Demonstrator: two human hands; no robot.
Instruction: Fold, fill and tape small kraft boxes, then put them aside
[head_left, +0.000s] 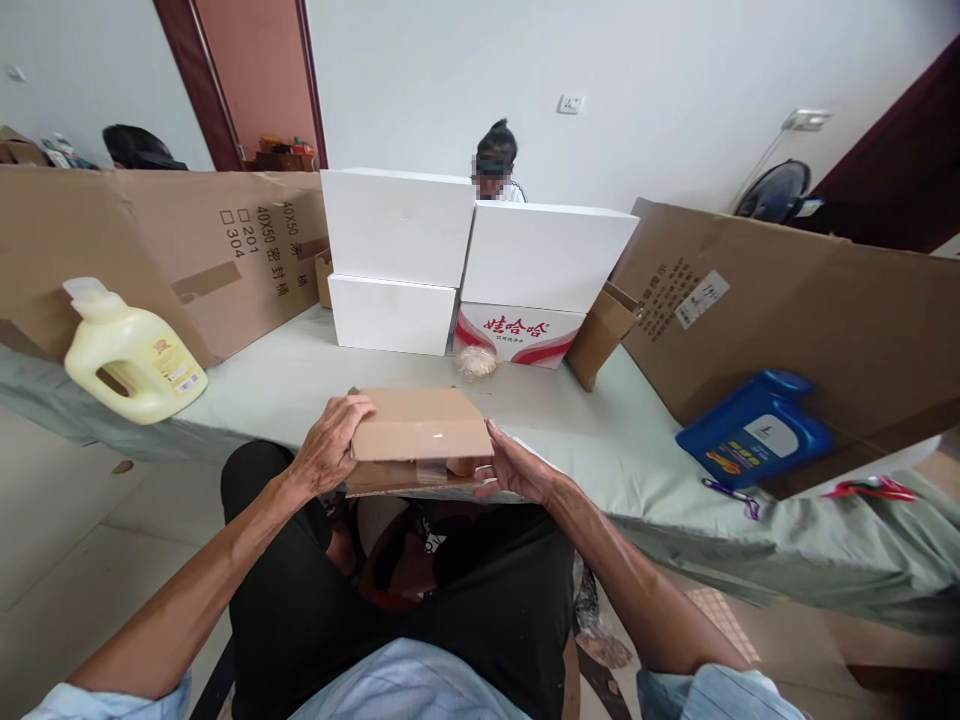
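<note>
A small brown cardboard box (418, 436) sits at the near edge of the cloth-covered table (300, 375), held between both hands. My left hand (328, 447) grips its left side, fingers curled over the top corner. My right hand (514, 467) presses on its right side, thumb up along the edge and fingers under the front flap. A strip of clear tape runs along the box's front face.
A cream jug (131, 355) lies at the left, a blue jug (754, 428) at the right. White boxes (397, 225) and a red-printed carton (517, 333) stack at the back, with a roll of tape (478, 361) before them. Cardboard sheets (787, 300) flank the table. A person sits behind.
</note>
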